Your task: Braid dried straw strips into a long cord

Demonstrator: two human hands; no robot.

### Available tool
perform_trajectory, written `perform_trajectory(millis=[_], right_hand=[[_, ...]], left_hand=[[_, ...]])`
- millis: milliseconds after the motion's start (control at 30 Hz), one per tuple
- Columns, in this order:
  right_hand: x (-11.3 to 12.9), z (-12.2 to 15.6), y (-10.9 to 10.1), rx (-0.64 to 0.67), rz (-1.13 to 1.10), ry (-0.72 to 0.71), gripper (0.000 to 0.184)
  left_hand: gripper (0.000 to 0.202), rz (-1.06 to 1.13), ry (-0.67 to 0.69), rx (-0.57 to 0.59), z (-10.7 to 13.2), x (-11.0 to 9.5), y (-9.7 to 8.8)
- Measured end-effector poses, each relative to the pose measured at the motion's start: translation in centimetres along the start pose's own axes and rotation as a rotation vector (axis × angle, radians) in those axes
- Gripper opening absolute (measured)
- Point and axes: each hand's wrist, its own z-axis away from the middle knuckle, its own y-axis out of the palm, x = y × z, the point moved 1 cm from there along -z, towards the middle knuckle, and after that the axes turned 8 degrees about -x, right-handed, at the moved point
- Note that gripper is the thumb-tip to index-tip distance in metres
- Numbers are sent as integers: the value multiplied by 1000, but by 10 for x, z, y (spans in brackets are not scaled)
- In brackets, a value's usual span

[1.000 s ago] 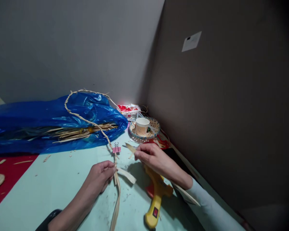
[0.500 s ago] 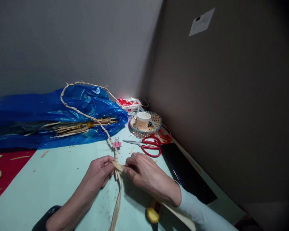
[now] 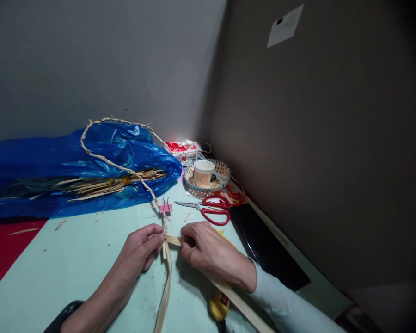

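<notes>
A braided straw cord (image 3: 119, 165) runs down over the blue bag to a pink binder clip (image 3: 165, 208) that grips it. Below the clip, my left hand (image 3: 143, 247) pinches the braid's end. My right hand (image 3: 208, 252) is closed on a flat straw strip (image 3: 174, 240), drawn out to the right of the braid; its long tail passes under the wrist toward the bottom edge. A second strip (image 3: 166, 296) hangs loose from the braid between my hands. Fingertip details of both hands are partly hidden.
Beyond the clip lie red-handled scissors (image 3: 215, 209), a woven basket (image 3: 208, 190) with a paper cup (image 3: 204, 173), and a blue plastic bag (image 3: 55, 152) with straw bundles. A black flat object (image 3: 266, 249) lies at right; a yellow-and-black tool (image 3: 219, 306) sits near my right forearm.
My right hand has moved slightly away from my left, and the strip between them is straighter and narrower. The view has shifted slightly.
</notes>
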Motion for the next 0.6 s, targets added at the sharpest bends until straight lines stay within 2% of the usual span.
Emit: perform_trajectory(millis=[167,433,600], right_hand=[[-3,-1,0,-12,-38,-21,17],[-3,2,0,-38,-33,-65,18],[-4,2,1,-58,-50,-52,20]], left_hand=[[36,-22,31,27,2,-5,1],[36,-105,50,-61,-3,-2,4],[43,-59,48,-15,-1,-3,2]])
